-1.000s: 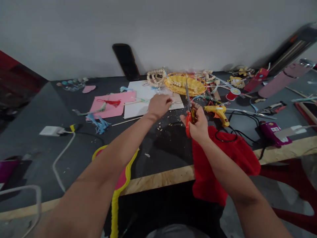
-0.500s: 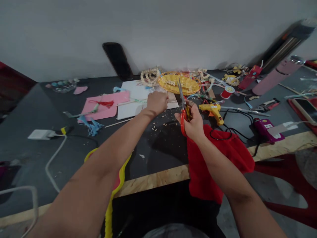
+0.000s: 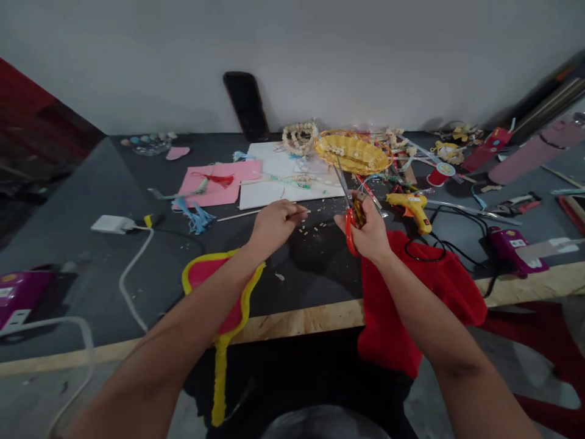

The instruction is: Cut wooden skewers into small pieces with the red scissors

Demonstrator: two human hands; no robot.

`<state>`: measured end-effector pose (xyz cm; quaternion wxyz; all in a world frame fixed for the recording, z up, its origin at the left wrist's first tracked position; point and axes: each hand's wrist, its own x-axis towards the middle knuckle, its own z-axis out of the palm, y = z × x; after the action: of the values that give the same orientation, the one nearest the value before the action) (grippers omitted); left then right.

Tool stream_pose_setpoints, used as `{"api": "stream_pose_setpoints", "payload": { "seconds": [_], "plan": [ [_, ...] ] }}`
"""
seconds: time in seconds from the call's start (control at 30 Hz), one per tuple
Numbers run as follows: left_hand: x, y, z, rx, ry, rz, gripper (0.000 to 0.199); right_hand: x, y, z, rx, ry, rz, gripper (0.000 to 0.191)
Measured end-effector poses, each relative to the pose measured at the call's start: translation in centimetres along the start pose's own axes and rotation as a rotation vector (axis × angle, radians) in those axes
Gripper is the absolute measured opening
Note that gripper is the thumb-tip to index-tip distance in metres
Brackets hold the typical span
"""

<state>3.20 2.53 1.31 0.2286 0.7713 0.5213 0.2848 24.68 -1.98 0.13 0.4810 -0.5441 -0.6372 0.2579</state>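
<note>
My left hand (image 3: 278, 224) is closed in a pinch above the dark tabletop. A small pale tip shows at its fingertips, but most of whatever it holds is hidden. My right hand (image 3: 368, 228) grips red-handled scissors (image 3: 351, 230), their blades pointing up and away from me. Small pale cut bits (image 3: 315, 230) lie scattered between the hands. Just behind my left hand, a thin pale stick (image 3: 237, 215) rests on the table. White board (image 3: 260, 195) and pink sheets (image 3: 194, 183) lie farther back, with a red tassel (image 3: 222, 180) on the pink.
A yellow woven basket (image 3: 354, 152) holds pale beads. Right of the scissors lie a yellow glue gun (image 3: 411, 210), a red thread spool (image 3: 441, 174) and red cloth (image 3: 393, 305). A yellow-edged pink fan shape (image 3: 222, 353) overhangs the front edge. A phone (image 3: 247, 103) leans on the wall.
My left hand has drawn back toward me from the white board, now pinching. The scissors stay in my right hand. The view has shifted left.
</note>
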Motion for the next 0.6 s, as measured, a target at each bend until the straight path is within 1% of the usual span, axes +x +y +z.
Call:
{"api": "stream_pose_setpoints", "payload": {
  "seconds": [0.07,0.17,0.27,0.33,0.4,0.6],
  "plan": [
    [-0.9,-0.1,-0.1,-0.204,0.051,-0.082,0.016,-0.2,-0.1,-0.1,-0.066,-0.047,-0.048,0.058],
    [-2.1,-0.1,0.3,-0.537,0.081,-0.230,0.023,-0.5,-0.3,-0.1,-0.165,-0.131,-0.173,0.057],
    [-2.6,0.1,0.9,-0.792,0.107,-0.273,0.026,-0.8,-0.4,0.1,-0.287,-0.250,-0.254,0.057],
    [-2.7,0.1,1.1,-0.864,0.107,-0.268,0.022,-0.9,-0.6,0.3,-0.353,-0.327,-0.252,0.058],
    [-2.8,-0.1,1.2,-0.882,0.099,-0.261,0.019,-1.1,-0.7,0.4,-0.394,-0.374,-0.238,0.059],
    [-2.9,-0.7,1.2,-0.873,0.050,-0.219,0.013,-1.3,-1.0,0.6,-0.408,-0.385,-0.247,0.058]
  ]
}}
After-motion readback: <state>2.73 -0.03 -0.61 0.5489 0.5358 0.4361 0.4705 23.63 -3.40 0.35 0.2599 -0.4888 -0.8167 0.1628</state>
